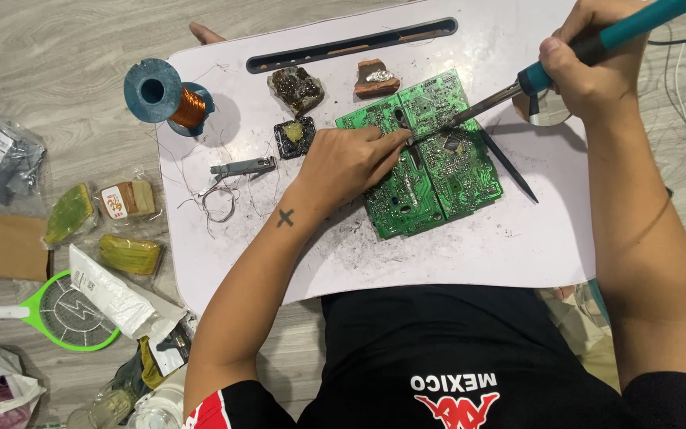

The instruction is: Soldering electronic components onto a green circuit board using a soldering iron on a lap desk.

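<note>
A green circuit board (430, 179) lies on a white lap table (454, 246). My left hand (351, 159) rests on the board's left part and pinches a thin tool or wire against it near the middle. My right hand (593, 67) grips a teal-handled soldering iron (565, 59), its metal tip touching the board close to my left fingertips. A black pointed tool (510, 163) lies across the board's right edge.
On the table: a spool of copper wire (170, 94), a nail clipper (241, 168), loose wire loops (217, 202), a dark flux block (296, 87), a small black tray (293, 135), a brick-coloured piece with solder (375, 78). Bags and a green electric swatter (65, 310) lie on the floor at left.
</note>
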